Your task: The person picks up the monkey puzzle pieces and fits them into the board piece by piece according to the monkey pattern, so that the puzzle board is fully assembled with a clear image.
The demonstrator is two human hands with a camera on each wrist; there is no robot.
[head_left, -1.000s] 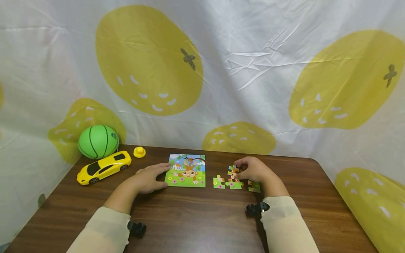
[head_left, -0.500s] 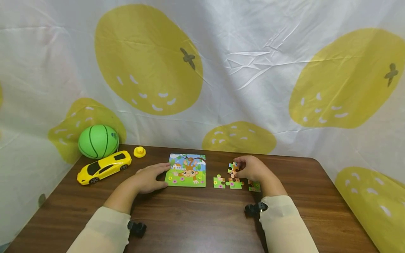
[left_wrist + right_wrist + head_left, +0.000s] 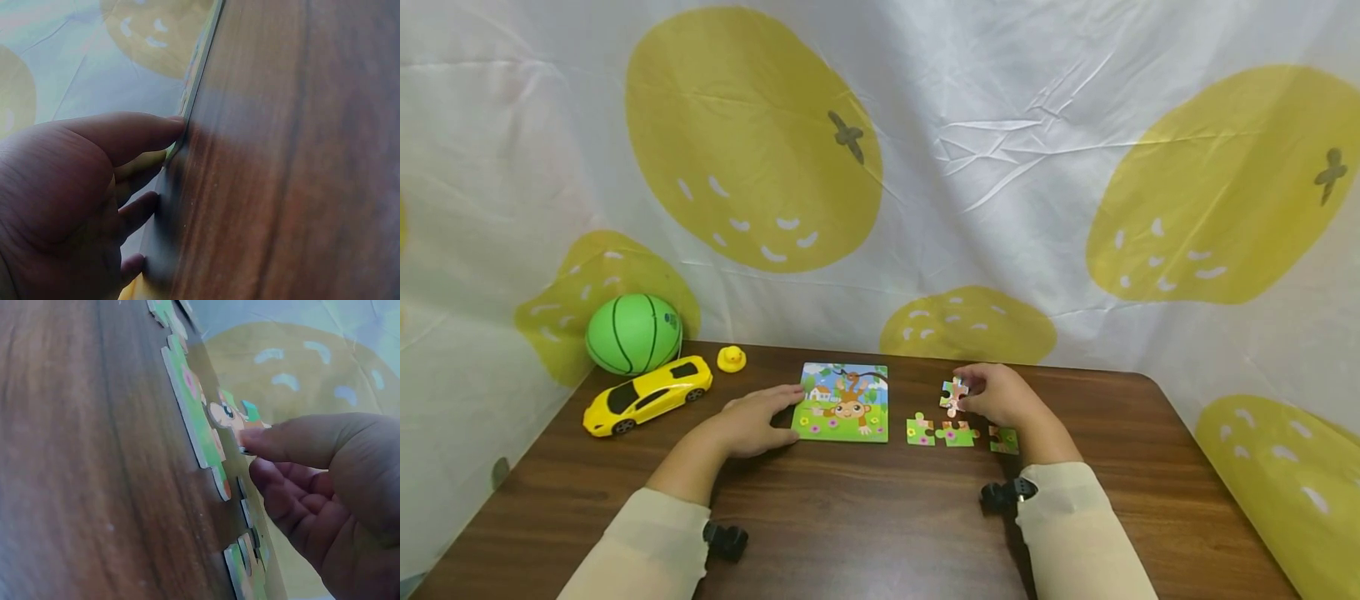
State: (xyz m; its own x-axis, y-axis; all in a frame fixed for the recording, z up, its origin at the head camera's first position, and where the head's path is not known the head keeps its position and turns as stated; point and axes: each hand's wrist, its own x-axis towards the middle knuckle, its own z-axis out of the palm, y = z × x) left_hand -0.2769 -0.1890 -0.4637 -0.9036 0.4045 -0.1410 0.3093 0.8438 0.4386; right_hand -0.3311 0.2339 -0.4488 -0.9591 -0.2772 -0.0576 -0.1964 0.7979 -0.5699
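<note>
Between thumb and fingers, my right hand (image 3: 1003, 404) pinches a jigsaw piece (image 3: 953, 392) showing part of a monkey's face. In the right wrist view this held piece (image 3: 234, 419) tilts above the table, with a printed eye visible. Just in front of it lies a green-edged jigsaw piece (image 3: 958, 434), apart from the held one. Another flower-printed piece (image 3: 920, 431) sits to its left, and a third piece (image 3: 1003, 440) lies under my right wrist. My left hand (image 3: 754, 425) touches the left edge of a square monkey puzzle (image 3: 842, 408) with extended thumb and fingers.
A yellow toy car (image 3: 647, 397), a green ball (image 3: 634, 333) and a yellow rubber duck (image 3: 731, 359) stand at the table's back left. Behind the brown table (image 3: 865, 525) hangs a white curtain (image 3: 970, 208) with yellow fruit prints.
My right hand has moved slightly back with the pinched jigsaw piece, opening a gap from the green-edged piece in front. The left hand stays at the square puzzle's edge.
</note>
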